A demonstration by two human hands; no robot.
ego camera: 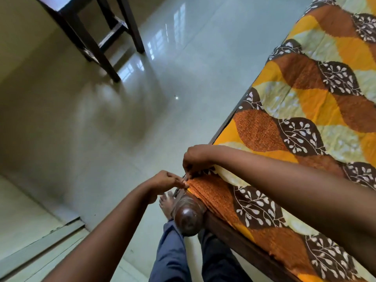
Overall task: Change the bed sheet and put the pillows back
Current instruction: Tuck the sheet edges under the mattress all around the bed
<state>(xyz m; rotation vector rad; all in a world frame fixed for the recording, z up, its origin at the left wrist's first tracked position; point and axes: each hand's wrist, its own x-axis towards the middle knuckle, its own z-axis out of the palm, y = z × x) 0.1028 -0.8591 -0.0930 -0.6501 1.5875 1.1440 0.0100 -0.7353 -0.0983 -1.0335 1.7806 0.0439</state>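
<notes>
Bed sheet [305, 123] corner was pinched.
Left hand [162, 182] and right hand [195, 159] gripped its bunched edge above the bedpost [189, 216].

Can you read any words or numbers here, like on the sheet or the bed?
None: no words, numbers or labels show anywhere.
The bed sheet has only leaf and wave patterns; the wooden bedpost, floor and dark furniture legs bear no writing.

Home bedroom: sheeted bed [305, 123], tiled floor [183, 68].
</notes>
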